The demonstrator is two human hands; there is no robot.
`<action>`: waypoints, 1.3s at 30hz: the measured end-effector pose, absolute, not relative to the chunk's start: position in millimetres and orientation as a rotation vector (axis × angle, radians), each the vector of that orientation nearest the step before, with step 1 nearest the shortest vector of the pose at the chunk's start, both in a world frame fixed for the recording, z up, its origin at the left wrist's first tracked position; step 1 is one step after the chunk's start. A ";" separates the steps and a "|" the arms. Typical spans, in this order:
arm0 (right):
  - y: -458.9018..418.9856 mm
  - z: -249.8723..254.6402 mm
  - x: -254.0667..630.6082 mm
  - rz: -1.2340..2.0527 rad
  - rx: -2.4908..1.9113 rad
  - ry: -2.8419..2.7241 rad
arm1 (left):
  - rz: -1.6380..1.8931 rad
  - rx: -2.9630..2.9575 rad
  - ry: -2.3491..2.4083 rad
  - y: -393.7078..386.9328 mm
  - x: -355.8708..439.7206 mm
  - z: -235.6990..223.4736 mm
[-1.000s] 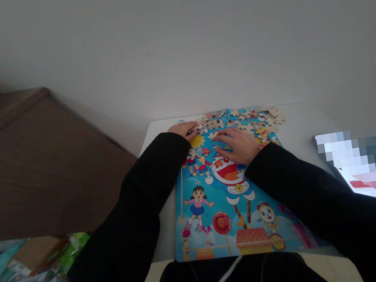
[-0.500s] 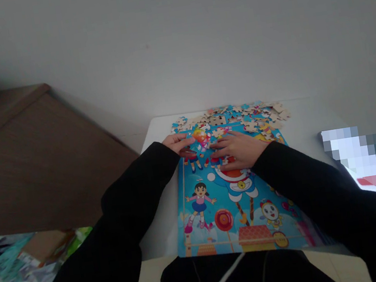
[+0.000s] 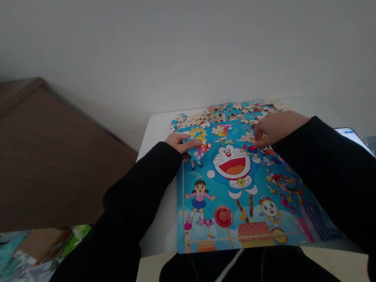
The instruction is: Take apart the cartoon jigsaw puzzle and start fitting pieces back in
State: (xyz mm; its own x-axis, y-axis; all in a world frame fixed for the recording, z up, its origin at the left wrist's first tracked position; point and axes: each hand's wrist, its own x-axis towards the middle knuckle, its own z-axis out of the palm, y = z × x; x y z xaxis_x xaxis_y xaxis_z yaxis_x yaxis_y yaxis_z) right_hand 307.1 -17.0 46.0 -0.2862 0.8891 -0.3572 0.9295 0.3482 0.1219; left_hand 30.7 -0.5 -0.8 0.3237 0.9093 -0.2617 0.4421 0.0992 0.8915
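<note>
A blue cartoon jigsaw board (image 3: 201, 226) lies on the white table, its picture showing a large blue-and-white cat figure in the middle. My left hand (image 3: 180, 143) rests at the board's upper left edge, thumb and a finger stretched apart over colourful printed shapes. Over the upper right part of the board is my right hand (image 3: 276, 127), its fingers bent down and pressed together; what is between them is hidden. Beside its fingertips lies a plain-backed puzzle piece (image 3: 247, 137). Another puzzle piece (image 3: 218, 130) lies near the board's top.
Many loose puzzle pieces (image 3: 192, 120) are heaped along the table's far end, against the wall (image 3: 173, 44). A brown wooden cabinet (image 3: 52, 156) stands on the left. A phone (image 3: 353, 136) lies on the right, partly behind my sleeve. A white cable (image 3: 219, 280) crosses my lap.
My right hand has moved right from the board's middle to its upper right, uncovering the cat figure's face, and its fingers have drawn together. My left hand has stayed nearly in place.
</note>
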 end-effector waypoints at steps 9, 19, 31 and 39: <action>-5.8 -4.8 275.3 -0.001 1.467 2.867 | 0.228 2.084 1.384 31.3 59.0 -4.7; -19.6 28.9 272.3 -0.128 1.377 2.763 | 0.322 1.840 1.329 39.6 48.6 -26.1; -4.8 -13.4 277.3 -0.244 1.438 3.035 | 0.611 2.131 1.130 26.4 59.1 -36.4; 0.6 3.6 288.6 -0.200 1.501 2.975 | 0.807 2.599 1.348 26.2 53.8 -33.9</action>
State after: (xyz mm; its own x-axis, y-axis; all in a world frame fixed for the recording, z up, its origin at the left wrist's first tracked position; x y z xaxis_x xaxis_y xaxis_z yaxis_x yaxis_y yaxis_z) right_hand 288.6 0.6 3.6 -0.5803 0.8055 0.1202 0.7821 0.5924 -0.1936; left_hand 53.8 26.2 -33.9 0.4662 0.7853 0.4075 0.7298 -0.6017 0.3247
